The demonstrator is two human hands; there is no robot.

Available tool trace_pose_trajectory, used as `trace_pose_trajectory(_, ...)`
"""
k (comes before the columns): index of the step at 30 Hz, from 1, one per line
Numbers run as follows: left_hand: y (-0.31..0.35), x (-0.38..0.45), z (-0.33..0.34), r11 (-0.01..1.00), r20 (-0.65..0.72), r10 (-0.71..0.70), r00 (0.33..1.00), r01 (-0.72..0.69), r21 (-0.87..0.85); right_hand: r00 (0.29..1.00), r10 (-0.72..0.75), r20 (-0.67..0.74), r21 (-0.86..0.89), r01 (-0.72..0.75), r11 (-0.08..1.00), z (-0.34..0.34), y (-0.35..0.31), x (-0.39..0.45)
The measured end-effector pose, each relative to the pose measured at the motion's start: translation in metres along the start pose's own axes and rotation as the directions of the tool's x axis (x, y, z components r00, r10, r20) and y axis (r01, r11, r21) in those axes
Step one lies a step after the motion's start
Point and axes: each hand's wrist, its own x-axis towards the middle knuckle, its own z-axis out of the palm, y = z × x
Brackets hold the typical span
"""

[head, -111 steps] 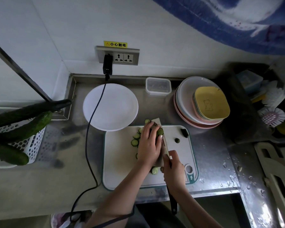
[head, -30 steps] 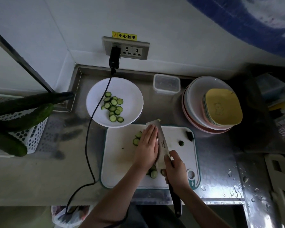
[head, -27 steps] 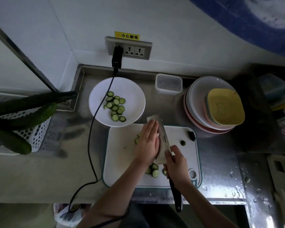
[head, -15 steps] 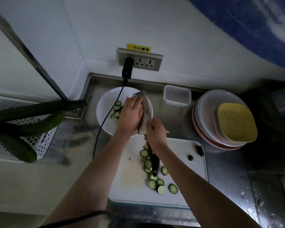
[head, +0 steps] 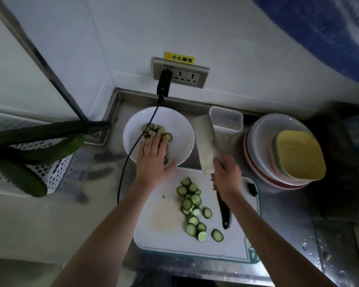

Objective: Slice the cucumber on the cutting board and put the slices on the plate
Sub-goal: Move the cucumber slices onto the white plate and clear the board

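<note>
The white plate (head: 178, 129) sits behind the white cutting board (head: 164, 237) and holds a pile of cucumber slices (head: 157, 129). My left hand (head: 153, 158) lies flat over the plate's near half, fingers spread, touching those slices. My right hand (head: 226, 175) grips a cleaver (head: 205, 141) at the handle's top; its broad blade points away, raised to the right of the plate, with nothing on it. Several more cucumber slices (head: 192, 210) lie in a line down the middle of the board. A dark cucumber end piece (head: 252, 188) rests at the board's right edge.
A black cable (head: 133, 154) runs from the wall socket (head: 180, 74) across the plate's left side. Whole cucumbers (head: 35, 141) lie on a white basket at left. A clear plastic box (head: 226, 120) and stacked plates (head: 286, 150) stand at right.
The cleaver blade has swung off the plate to its right and is bare. My left hand has dropped flat onto the slices in the plate, whose pile has grown.
</note>
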Motion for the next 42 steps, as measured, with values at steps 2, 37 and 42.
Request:
trace_pose_trajectory(2,-0.01,-0.007,0.006,0.998,0.076,0.029,0.997,-0.033,0.045,1.0,-0.014,0.024,-0.025,0.015,1.0,-0.025,0.022,-0.009)
trace_pose_trajectory(37,0.115,-0.119,0.004,0.954,0.119,-0.103,0.988,0.131,-0.268,0.996,0.038,0.083,-0.419,0.0,0.908,-0.042,0.102,-0.075)
trace_pose_trajectory(42,0.113,-0.114,0.004,0.879,0.137,-0.29,0.947,0.32,-0.353,0.995,0.097,-0.01,-0.372,-0.093,0.923,-0.036,0.114,-0.11)
